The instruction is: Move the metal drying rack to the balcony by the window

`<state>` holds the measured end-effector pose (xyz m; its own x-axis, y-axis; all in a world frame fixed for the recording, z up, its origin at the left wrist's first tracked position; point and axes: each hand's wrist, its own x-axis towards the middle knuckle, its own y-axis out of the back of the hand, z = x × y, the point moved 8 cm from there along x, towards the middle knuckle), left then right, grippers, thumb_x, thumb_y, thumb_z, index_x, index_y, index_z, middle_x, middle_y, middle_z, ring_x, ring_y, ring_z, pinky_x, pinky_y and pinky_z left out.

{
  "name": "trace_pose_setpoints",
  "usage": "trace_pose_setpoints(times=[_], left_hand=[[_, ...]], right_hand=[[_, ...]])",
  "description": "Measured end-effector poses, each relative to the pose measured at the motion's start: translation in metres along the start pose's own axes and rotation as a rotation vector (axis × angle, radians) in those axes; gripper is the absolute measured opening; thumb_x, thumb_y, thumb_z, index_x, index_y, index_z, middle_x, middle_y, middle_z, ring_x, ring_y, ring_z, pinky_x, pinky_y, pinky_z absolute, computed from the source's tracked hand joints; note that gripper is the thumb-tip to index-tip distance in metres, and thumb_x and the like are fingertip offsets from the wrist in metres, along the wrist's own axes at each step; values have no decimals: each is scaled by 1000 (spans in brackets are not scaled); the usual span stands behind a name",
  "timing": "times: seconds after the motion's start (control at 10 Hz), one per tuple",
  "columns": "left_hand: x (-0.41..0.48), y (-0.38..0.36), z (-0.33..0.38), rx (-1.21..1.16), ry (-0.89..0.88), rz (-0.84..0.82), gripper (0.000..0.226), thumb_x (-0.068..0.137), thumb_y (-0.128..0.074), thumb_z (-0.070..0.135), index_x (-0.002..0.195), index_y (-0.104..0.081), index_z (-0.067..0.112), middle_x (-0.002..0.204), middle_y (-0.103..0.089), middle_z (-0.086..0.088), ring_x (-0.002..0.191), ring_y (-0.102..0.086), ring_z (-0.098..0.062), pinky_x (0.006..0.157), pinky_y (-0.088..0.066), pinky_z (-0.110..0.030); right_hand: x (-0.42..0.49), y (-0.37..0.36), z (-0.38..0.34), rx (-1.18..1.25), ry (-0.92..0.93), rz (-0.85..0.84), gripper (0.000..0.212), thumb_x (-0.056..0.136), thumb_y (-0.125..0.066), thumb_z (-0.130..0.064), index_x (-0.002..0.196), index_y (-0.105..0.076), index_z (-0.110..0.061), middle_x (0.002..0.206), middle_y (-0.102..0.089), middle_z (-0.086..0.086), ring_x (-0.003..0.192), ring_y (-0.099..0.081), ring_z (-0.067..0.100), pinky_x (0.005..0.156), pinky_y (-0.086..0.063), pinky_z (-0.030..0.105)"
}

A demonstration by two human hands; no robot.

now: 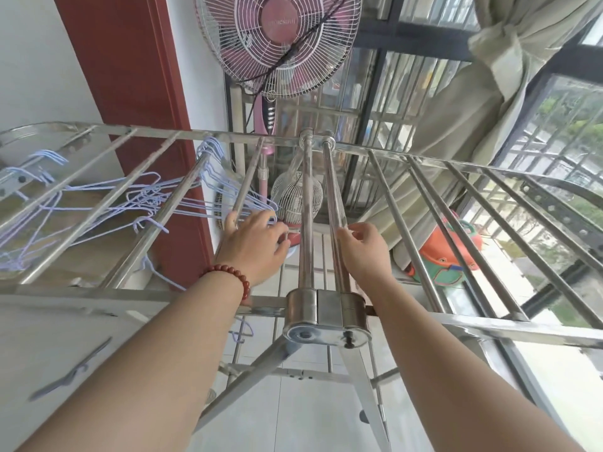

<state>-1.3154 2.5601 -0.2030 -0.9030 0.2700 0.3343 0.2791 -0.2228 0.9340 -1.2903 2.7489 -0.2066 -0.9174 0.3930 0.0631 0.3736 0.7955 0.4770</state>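
Note:
The metal drying rack spreads across the whole view, both wings unfolded, two thick centre bars running away from me. My left hand, a red bead bracelet on its wrist, curls around a thin bar left of the centre bars. My right hand wraps the right centre bar from its right side. Several pale blue wire hangers dangle from the left wing. The barred balcony window runs along the right side.
A pink standing fan stands straight ahead beyond the rack, a small round wire cage below it. A beige curtain hangs at the window. An orange and green bag lies under the right wing. A red door frame is at left.

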Motion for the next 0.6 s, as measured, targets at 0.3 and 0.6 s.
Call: trace_pose_setpoints(times=[0.3,0.6], left_hand=[[-24,33,8,-336,157,-80,22,90,-49,31,107,-62,27,118,-61,2,102,-59,-20,85,-44,-33],[-73,82,19,-783,325,44,14,79,-64,38,92,-59,35,95,-65,12,84,-59,-9,65,-39,-23]], right_hand=[[-37,29,-19,85,147,-9,23,80,-58,-24,102,-57,-19,101,-64,3,94,-58,17,79,-44,29],[-101,71,-41,218,261,120,22,77,-63,-23,98,-61,-21,100,-62,-1,83,-58,9,77,-46,28]])
